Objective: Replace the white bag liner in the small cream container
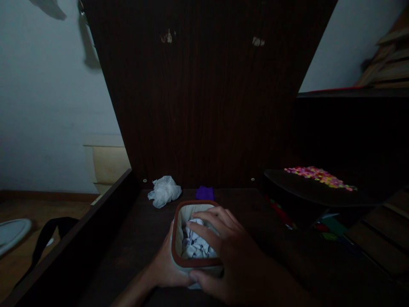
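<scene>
A small bin with a brown rim (177, 256) stands on the dark wooden surface, with crumpled white paper (195, 244) inside it. My left hand (168, 264) is wrapped round the bin's left and near side. Over the bin's right side lies my right hand (223, 243), its fingers spread across the opening above the paper and its thumb against the near outer wall. Behind the bin are a crumpled white plastic bag (165, 191) at the left and a folded purple piece (205, 193).
A tall dark wooden panel (204, 106) rises at the back. Along the left runs a raised wooden edge (76, 226). On the right, a black shelf-like piece (297, 189) bears pink and yellow bits (319, 175), with red and green items beneath.
</scene>
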### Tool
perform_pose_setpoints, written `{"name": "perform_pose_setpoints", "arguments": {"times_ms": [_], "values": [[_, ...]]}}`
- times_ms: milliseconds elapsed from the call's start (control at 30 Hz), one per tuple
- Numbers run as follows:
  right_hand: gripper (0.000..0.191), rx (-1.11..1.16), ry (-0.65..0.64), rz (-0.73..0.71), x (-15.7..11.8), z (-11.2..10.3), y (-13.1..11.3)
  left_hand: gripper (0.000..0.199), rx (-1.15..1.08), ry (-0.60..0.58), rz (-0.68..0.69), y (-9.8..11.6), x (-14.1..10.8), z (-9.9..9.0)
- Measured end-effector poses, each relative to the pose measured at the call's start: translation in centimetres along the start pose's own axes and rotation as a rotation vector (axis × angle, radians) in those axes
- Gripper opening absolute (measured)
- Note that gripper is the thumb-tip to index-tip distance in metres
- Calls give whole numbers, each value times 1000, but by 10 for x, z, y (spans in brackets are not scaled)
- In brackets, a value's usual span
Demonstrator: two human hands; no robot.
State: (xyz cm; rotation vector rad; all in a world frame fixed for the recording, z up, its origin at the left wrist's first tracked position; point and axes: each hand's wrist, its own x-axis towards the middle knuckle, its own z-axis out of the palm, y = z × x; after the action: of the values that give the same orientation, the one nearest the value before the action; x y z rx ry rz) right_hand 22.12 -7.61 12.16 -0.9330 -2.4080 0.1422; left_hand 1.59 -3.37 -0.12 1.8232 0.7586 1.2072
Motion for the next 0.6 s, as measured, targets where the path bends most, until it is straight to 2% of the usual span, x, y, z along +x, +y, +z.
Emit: {"name": "perform_pose_setpoints", "arguments": {"times_ms": [133, 333, 433, 600], "values": [[103, 70, -195, 97, 10, -24, 19, 132, -18, 27, 67, 0, 0, 3], [131, 137, -363, 153, 20, -25, 44, 135, 19, 45, 45, 2, 0, 2], [134, 166, -401, 137, 25, -23, 47, 136, 8, 52, 47, 2, 0, 2], [126, 168, -347, 101, 29, -22, 46, 140, 27, 67, -19, -1, -2, 3]]}}
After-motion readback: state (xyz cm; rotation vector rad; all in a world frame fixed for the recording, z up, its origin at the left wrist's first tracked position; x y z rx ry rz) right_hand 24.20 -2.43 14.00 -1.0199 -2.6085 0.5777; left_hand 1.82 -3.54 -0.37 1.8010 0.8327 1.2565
